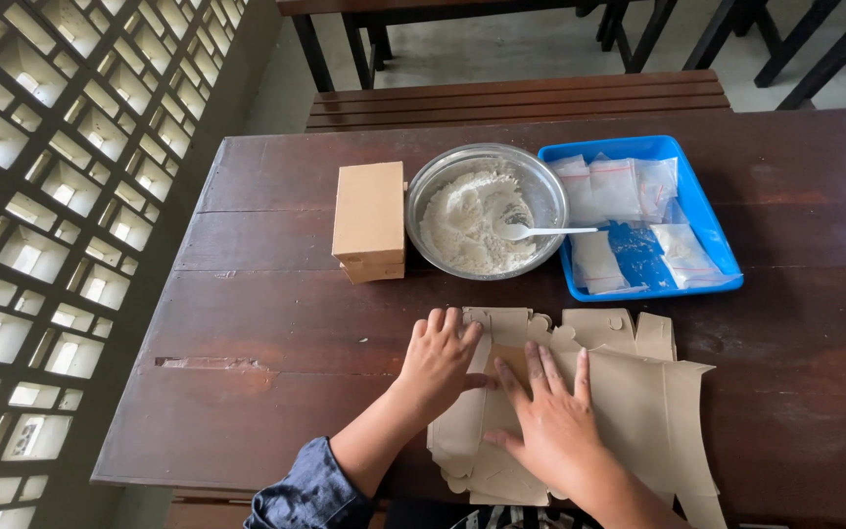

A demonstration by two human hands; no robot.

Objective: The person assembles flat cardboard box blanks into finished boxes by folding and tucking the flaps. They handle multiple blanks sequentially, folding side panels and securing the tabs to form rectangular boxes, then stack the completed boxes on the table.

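On dark wood bench (276,333), near front edge: flat brown card box cut-out (629,392), not yet folded up. Left hand (440,358) open, palm down, pressing left part of card. Right hand (550,421) open, fingers spread, flat on card middle, just beside left hand. Both likely pressing to keep card flat or push crease down. Card lies under both hands, spreads out to right. Farther back: finished brown box (369,220), metal bowl (487,211) of white powder with white spoon (536,232), blue tray (712,225) with small clear bags (619,191).

box (369,220) left of bowl (487,211) | tray (707,230) right of bowl | cardboard (629,392) in front
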